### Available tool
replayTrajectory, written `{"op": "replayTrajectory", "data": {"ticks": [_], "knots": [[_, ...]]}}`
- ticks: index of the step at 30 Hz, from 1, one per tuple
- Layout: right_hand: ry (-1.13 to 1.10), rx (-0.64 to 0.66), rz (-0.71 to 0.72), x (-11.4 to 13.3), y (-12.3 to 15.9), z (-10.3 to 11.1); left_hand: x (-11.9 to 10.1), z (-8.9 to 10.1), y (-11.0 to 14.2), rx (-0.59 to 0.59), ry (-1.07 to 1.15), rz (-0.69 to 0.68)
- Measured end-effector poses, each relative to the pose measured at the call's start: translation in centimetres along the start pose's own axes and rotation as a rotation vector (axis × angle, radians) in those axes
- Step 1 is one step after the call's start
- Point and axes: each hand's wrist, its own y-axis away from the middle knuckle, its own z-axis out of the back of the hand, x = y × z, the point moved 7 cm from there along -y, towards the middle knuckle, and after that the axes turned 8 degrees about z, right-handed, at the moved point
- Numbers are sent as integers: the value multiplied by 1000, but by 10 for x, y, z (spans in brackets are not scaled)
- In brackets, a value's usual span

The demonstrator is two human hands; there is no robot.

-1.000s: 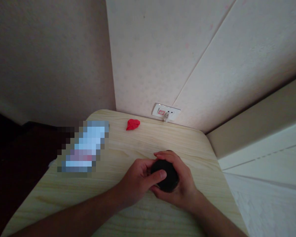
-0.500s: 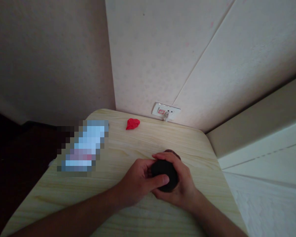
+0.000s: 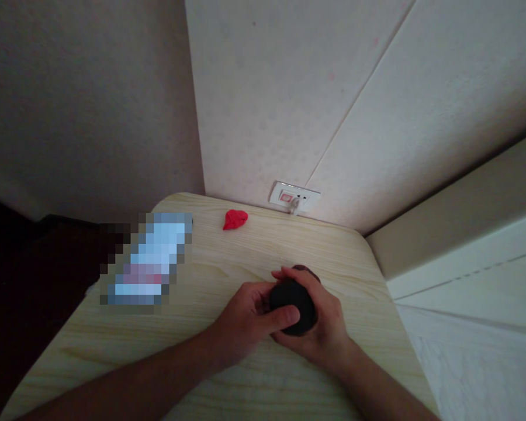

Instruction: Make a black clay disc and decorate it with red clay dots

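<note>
1. Two bare hands meet around a black round object [image 3: 294, 293] over the near middle of the pale wood-grain table [image 3: 350, 251].
2. The left hand [image 3: 245, 318] grips it from the left side: the thumb lies flat across the dark upper face, its tip close to the middle, while the fingers tuck in at the far left edge, partly hidden.
3. The right hand [image 3: 326, 321] is wrapped around the other side, palm against the edge, its upper fingers arching over the far rim and other fingers curling below the near rim.
4. Both grips are thus clamped on the black round object; whether its underside touches the table I cannot tell, since the hands cover it.
5. Just beyond the right hand's knuckles, a dark reddish-brown piece [image 3: 307, 269] peeks out, mostly covered.
6. Farther back, near the wall [image 3: 263, 105], lies a crumpled red scrap [image 3: 235, 220], well apart from both hands.
7. Toward the table's left edge rests a flat, bright-faced device [image 3: 158, 251], blurred into blocks.
8. A white socket plate [image 3: 312, 200] sits on the wall just above the table's back edge, with a pale plug [image 3: 294, 206] in it.
</note>
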Motion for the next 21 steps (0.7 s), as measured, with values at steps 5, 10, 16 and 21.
{"op": "replayTrajectory", "data": {"ticks": [5,10,16,21], "knots": [[-37,112,68,1,-4,-5,-1,3,2,-24,-139,-23],[-176,118,62,6,-10,-10,0,-2,6,20,-229,-33],[-165,-7,1,1,-4,-5,3,-6,6,14,-122,-25],[-159,106,1,1,-8,-6,-1,-4,9,-27,-223,-66]]}}
